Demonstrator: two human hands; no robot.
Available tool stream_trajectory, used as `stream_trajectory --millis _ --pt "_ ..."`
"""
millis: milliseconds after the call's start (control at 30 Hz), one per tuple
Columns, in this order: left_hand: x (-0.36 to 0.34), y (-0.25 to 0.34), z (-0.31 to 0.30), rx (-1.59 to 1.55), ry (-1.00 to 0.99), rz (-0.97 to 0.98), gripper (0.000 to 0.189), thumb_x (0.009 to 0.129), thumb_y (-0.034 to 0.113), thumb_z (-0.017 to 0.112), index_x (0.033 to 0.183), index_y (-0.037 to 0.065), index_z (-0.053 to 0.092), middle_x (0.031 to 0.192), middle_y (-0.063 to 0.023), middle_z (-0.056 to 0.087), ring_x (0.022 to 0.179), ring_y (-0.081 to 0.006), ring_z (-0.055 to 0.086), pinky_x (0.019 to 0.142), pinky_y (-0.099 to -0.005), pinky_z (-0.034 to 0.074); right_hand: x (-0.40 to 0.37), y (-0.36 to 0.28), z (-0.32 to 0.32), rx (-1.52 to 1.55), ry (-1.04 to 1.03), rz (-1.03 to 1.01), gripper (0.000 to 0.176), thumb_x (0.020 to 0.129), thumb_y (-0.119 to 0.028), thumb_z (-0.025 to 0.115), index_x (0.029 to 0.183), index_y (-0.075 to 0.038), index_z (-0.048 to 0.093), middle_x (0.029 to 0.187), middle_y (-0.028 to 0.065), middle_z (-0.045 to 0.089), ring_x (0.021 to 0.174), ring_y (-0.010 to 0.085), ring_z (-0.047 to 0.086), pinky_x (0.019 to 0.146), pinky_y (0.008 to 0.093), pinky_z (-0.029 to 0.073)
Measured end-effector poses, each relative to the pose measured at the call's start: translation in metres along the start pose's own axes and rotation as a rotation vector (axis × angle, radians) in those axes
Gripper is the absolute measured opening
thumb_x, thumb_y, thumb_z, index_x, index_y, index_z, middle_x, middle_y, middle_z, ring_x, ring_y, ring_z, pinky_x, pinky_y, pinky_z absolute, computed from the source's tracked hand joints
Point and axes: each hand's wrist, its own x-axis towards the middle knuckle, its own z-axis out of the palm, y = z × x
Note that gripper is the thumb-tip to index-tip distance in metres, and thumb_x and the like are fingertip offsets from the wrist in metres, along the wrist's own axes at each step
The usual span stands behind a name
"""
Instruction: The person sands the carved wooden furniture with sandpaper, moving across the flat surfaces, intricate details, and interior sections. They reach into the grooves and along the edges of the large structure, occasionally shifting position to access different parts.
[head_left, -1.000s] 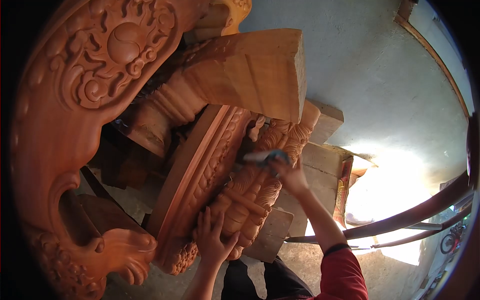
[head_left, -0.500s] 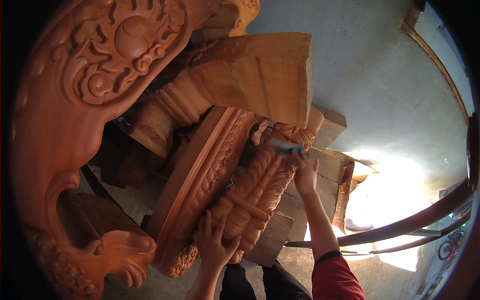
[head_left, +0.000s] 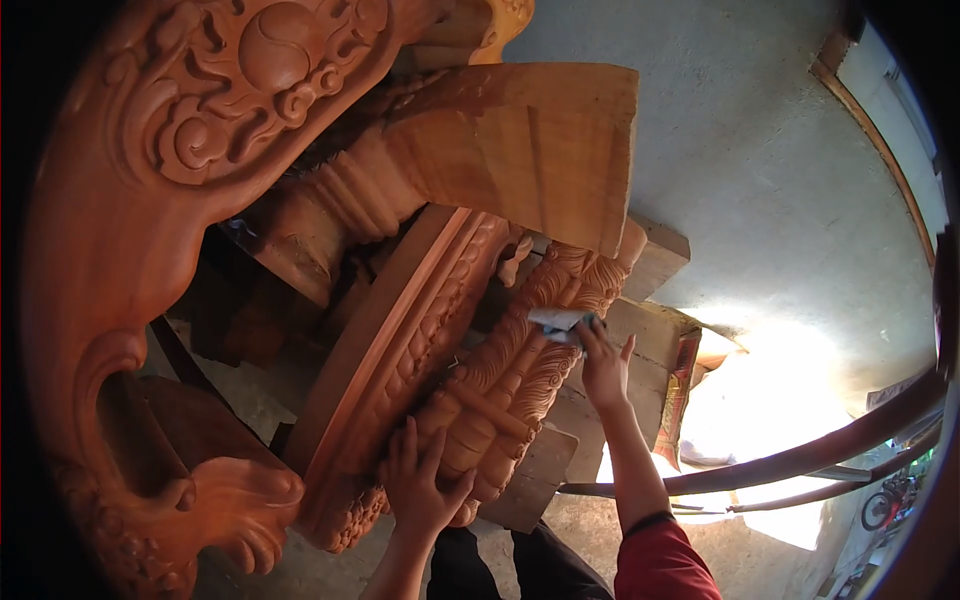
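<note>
My left hand [head_left: 424, 492] lies with fingers spread on the lower end of a carved wooden piece [head_left: 470, 440], holding it from the near left side. This piece has a banded middle and leaf-like grooves along its upper part. My right hand [head_left: 606, 368] is closed on a small pale blue-grey folded piece [head_left: 562, 324], over the carved leaf grooves; I cannot tell whether it is cloth or abrasive sheet. Close on the left lies a long moulded wooden rail [head_left: 385, 370] with a beaded carved edge.
A big carved wooden frame [head_left: 150, 250] curves down the left side. Above the work, a thick smooth wooden block [head_left: 520, 140] overhangs the carved piece. Wooden boards [head_left: 645, 335] are underneath on the right, near a grey wall [head_left: 760, 170]. A dark curved bar [head_left: 800, 455] crosses the lower right.
My right hand has moved a little down and left along the carved piece with the blue-grey folded piece. My left hand stays in place on the wood.
</note>
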Motion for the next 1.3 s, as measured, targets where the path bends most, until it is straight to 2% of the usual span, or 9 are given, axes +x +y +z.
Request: stream_trajectory --millis 133,300,467,600,733,833,1100,1200,1300 --pt "0.0 -0.001 0.002 0.005 0.007 -0.002 0.065 0.064 0.042 0.067 0.119 0.012 0.052 0.134 -0.0189 0.034 0.117 -0.0361 0.037 0.088 -0.046 0.033 0.0 -0.009 0.015 0.105 0.056 0.025 0.059 0.072 0.003 0.047 0.127 -0.018 0.041 0.125 0.0094 0.048 0.118 0.021 0.044 0.099 0.0637 0.011" --pt "0.0 -0.003 0.002 0.01 -0.004 0.0 0.066 0.063 0.042 0.068 0.12 0.013 0.051 0.134 -0.0185 0.034 0.117 -0.0358 0.037 0.088 -0.0459 0.033 -0.066 -0.056 0.002 0.161 -0.248 -0.009 0.057 0.074 0.002 0.048 0.127 -0.017 0.041 0.125 0.011 0.048 0.109 0.0241 0.051 0.098 0.0635 0.012" --pt "0.0 -0.003 0.002 0.023 -0.001 -0.003 0.067 0.063 0.042 0.068 0.121 0.012 0.051 0.134 -0.0182 0.034 0.118 -0.0355 0.037 0.088 -0.0459 0.033 -0.096 -0.076 -0.034 0.728 -0.447 -0.055 0.049 0.081 -0.003 0.046 0.127 -0.016 0.04 0.125 0.0075 0.049 0.11 0.0241 0.051 0.097 0.065 0.009" --pt "0.0 -0.002 0.002 -0.011 -0.005 -0.021 0.08 0.063 0.043 0.068 0.128 0.007 0.04 0.133 -0.0184 0.034 0.118 -0.035 0.037 0.09 -0.046 0.032 -0.098 -0.087 -0.05 0.452 -0.462 -0.406 0.055 0.076 -0.003 0.052 0.128 -0.016 0.039 0.125 0.0067 0.049 0.112 0.023 0.05 0.101 0.0605 0.008" --pt "-0.002 -0.002 0.001 -0.083 0.006 -0.058 0.099 0.06 0.041 0.072 0.134 0.0 0.022 0.132 -0.0213 0.034 0.118 -0.036 0.036 0.092 -0.046 0.031 -0.091 -0.095 -0.032 0.565 -0.347 -0.116 0.059 0.069 0.004 0.049 0.125 -0.016 0.044 0.119 0.0071 0.054 0.118 0.0196 0.045 0.102 0.0588 0.007" --pt "-0.003 -0.003 0.003 -0.158 0.072 -0.077 0.101 0.059 0.04 0.072 0.134 -0.003 0.02 0.13 -0.0239 0.036 0.119 -0.0356 0.037 0.092 -0.0458 0.031 -0.107 -0.112 -0.042 0.582 -0.349 -0.344 0.064 0.07 -0.005 0.055 0.13 -0.018 0.037 0.125 0.0079 0.048 0.112 0.0186 0.05 0.101 0.0605 0.008" --pt "-0.015 -0.014 0.005 -0.162 0.106 -0.054 0.097 0.063 0.034 0.07 0.135 -0.002 0.016 0.133 -0.0243 0.03 0.119 -0.0377 0.033 0.097 -0.0457 0.026 -0.101 -0.091 -0.041 0.354 -0.37 -0.18 0.062 0.069 -0.006 0.054 0.128 -0.018 0.041 0.12 0.0068 0.053 0.112 0.0174 0.05 0.098 0.0651 0.01" --pt "-0.03 -0.02 0.014 -0.17 0.168 -0.084 0.09 0.065 0.035 0.068 0.133 -0.003 0.022 0.129 -0.0241 0.033 0.117 -0.0384 0.035 0.097 -0.0458 0.027 -0.125 -0.112 -0.053 0.768 -0.403 -0.308 0.051 0.071 -0.001 0.051 0.119 -0.017 0.051 0.116 0.0056 0.056 0.111 0.0189 0.051 0.101 0.0618 0.003" --pt "-0.039 -0.028 0.023 -0.242 0.242 -0.106 0.084 0.067 0.036 0.065 0.13 -0.004 0.026 0.124 -0.024 0.037 0.114 -0.0387 0.037 0.095 -0.0458 0.03 -0.132 -0.108 -0.05 0.471 -0.397 -0.448 0.054 0.065 0.0 0.051 0.117 -0.015 0.053 0.118 0.007 0.054 0.104 0.0216 0.056 0.098 0.0646 0.007"
